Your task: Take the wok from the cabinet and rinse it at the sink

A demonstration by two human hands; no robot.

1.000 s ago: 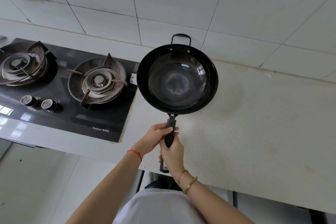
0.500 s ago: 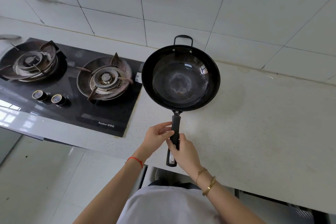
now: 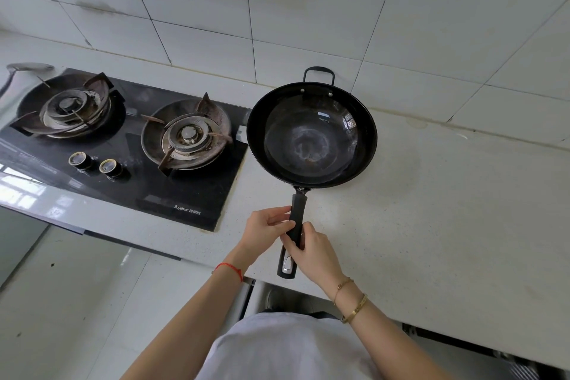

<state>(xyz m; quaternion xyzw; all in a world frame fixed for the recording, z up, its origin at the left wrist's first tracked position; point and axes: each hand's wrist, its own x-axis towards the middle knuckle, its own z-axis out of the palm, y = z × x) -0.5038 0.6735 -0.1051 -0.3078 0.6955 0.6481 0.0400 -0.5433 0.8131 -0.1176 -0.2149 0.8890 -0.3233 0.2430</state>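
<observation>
A black wok (image 3: 311, 136) with a long black handle and a small loop handle at its far rim sits over the pale countertop (image 3: 431, 210), just right of the hob. Its inside is worn, with a whitish ring at the bottom. My right hand (image 3: 311, 251) grips the long handle from the right side. My left hand (image 3: 266, 230) pinches the same handle from the left with fingertips and thumb. No sink is in view.
A black glass gas hob (image 3: 129, 176) with two burners and two knobs lies to the left. A metal ladle (image 3: 24, 69) rests at the far left by the wall. White tiled wall stands behind; an open cabinet gap shows below the counter edge.
The wok has come down toward the countertop beside the hob. My left hand has loosened from a full grip to a fingertip pinch, while my right hand stays on the handle.
</observation>
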